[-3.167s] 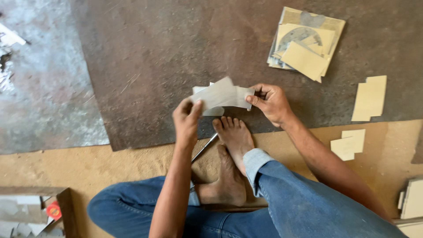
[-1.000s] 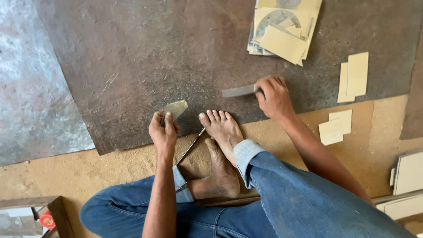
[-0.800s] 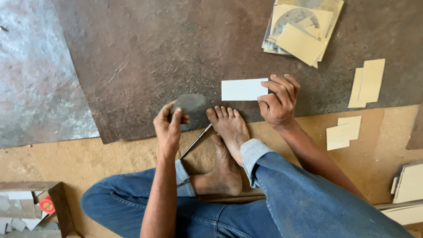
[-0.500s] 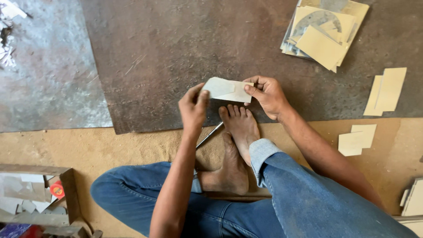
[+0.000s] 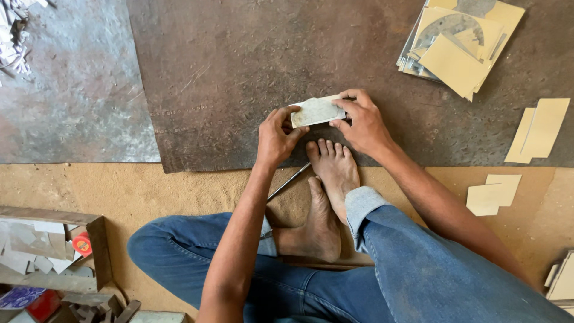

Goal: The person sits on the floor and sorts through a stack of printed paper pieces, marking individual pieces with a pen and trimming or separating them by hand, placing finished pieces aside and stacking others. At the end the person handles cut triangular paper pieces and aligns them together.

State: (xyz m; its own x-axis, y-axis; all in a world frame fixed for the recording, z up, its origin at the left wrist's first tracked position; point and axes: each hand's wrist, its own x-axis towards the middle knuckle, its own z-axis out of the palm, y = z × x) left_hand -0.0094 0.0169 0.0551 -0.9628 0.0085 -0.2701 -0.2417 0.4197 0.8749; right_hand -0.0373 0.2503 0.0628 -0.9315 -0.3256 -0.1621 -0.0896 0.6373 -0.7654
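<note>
Partly, left hand (image 5: pixel 276 136) and right hand (image 5: pixel 360 122) covering pale card (image 5: pixel 315 111)

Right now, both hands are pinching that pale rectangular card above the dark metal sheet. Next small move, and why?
Probably lower it flat onto the dark rusty metal sheet. The pale rectangular card piece is pinched at its ends by the left hand and right hand and appears tilted just above the sheet, in front of the bare feet. Bare sheet lies right beneath it.
</note>
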